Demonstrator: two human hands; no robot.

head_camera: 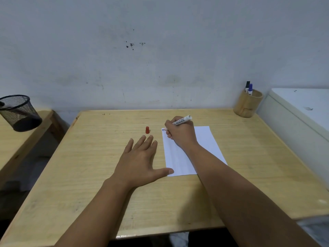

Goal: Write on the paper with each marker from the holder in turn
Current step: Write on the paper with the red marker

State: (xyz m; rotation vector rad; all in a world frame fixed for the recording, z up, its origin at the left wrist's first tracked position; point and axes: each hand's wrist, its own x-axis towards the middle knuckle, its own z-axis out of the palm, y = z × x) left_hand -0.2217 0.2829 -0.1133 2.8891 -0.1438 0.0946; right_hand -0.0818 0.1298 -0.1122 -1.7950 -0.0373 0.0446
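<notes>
Mesh basket (19,112): black, tilted, on a side table (12,150) at 9 o'clock, well apart from the rest
Table (249,184): light wood, carrying the paper, cap and holder
Left hand (140,162): open and flat on the table near the centre, fingers spread toward 12 o'clock, thumb tip touching the near left corner of the paper, gripping nothing
Red cap (147,130): standing upright on the table just beyond the left fingertips, beside the paper's far left corner
Paper (206,145): white sheet lying right of centre, a small dark mark at its far left corner
Right hand (180,133): closed around a marker, resting on the far part of the paper
Marker (182,120): white barrel with printed lettering, tilted, tip down at the paper's far left corner, tail pointing toward 2 o'clock
Holder (247,104): wooden cup at the table's far right corner, 2 o'clock
Markers in holder: a black-capped one (247,85) and a blue-capped one (250,88), upright, side by side
</notes>
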